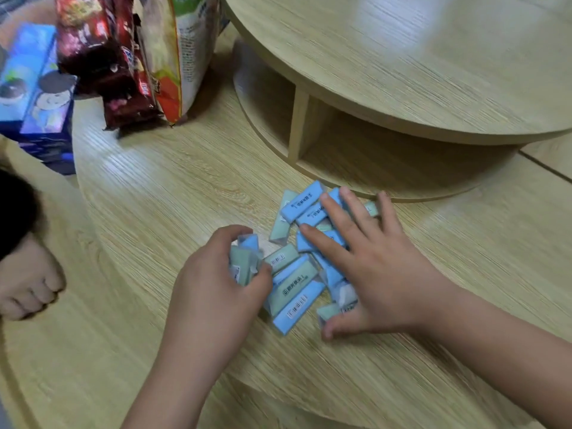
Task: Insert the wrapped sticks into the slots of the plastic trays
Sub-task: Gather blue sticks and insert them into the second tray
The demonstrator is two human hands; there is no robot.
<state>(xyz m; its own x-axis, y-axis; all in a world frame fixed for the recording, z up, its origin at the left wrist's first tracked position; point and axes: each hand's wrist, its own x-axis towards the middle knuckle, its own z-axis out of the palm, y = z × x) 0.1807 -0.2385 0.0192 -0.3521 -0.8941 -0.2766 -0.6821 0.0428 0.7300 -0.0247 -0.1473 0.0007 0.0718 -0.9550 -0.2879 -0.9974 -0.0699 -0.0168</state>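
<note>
The table (pixel 154 187) has a light wood surface with a fine grain. It is smooth and has a soft shine. The round shelf (pixel 402 72) on it looks to be of the same wood, and its top reflects the light a little. The sticks (pixel 301 201) are wrapped in thin, clear, glossy plastic film, with small white labels like paper. The snack bags (pixel 173 57) are of shiny, crinkled plastic foil. The blue box (pixel 37 97) looks like glossy printed cardboard.
</note>
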